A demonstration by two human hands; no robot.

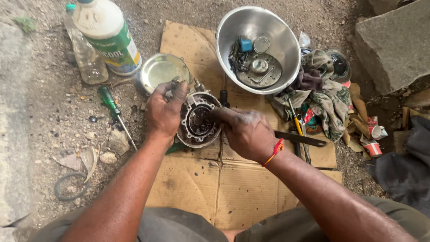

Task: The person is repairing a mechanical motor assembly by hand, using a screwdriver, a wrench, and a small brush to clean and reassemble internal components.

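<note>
Head view: your left hand (164, 112) has its fingers clamped over the top-left rim of the round metal housing (198, 120), which sits tilted on the flattened cardboard (233, 188) right in front of your knees. Your right hand (244, 132) comes in from the other side, fingers pinched together at the housing's open face (can't tell if there's a small part between them). That casting looks heavy and rigid, probably greasy too, so I'd grip the outer rim, not the inner bits. Around you: a steel bowl (286, 49) of loose parts just behind, a small shiny lid (162, 71), a green-handled screwdriver (113, 109) on the gravel to the left, a white bottle (107, 33), rags (329, 96) off right.
</note>
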